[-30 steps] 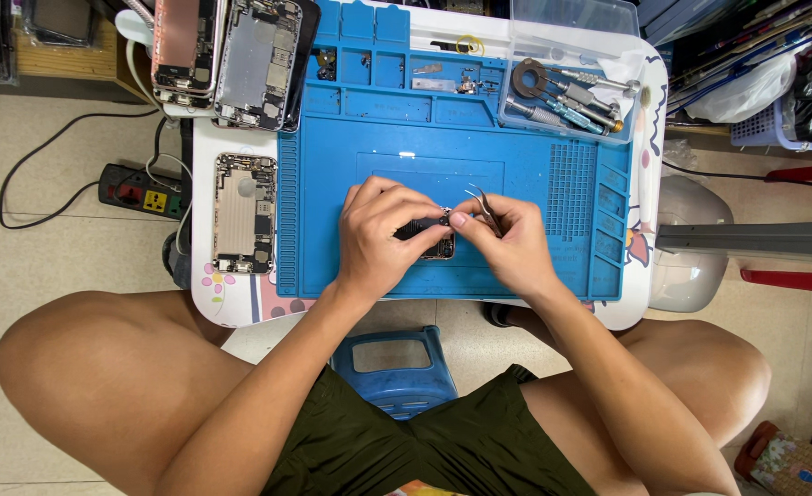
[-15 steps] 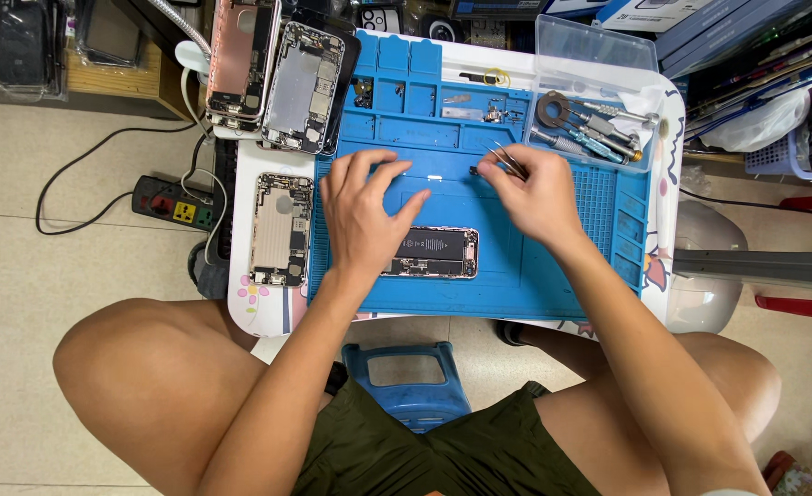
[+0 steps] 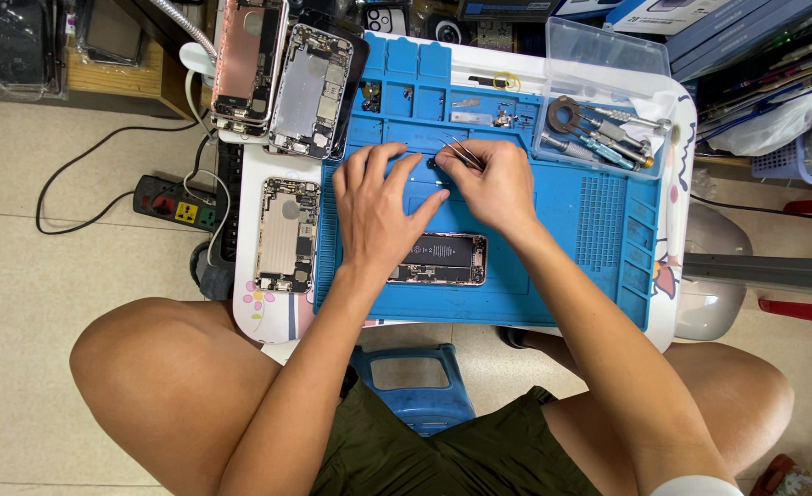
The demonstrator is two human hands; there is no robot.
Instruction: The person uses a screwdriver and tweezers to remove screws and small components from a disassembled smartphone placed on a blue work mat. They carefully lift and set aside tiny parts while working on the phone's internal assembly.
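My right hand pinches a pair of slim metal tweezers, fingers closed narrow around the shafts. The tweezers run slantwise, their long axis going from my knuckles up and to the left, tips toward a small dark part on the blue work mat. That part is too small to make out, and I cannot tell whether the tips actually touch it. My left hand lies flat beside the right, fingers spread wide and holding nothing, fingertips resting on the mat near the same spot.

Just below both hands lies an opened phone, its long axis left to right, inner side up; my left palm hides its left end. The mat covers most of the small white tabletop. Left of the mat another bare phone housing lies upright, long axis up and down. Two more housings sit at the top left, partly cut off by the frame edge. At the upper right a clear tray holds screwdrivers, partly blurred. A power strip lies on the floor to the left.
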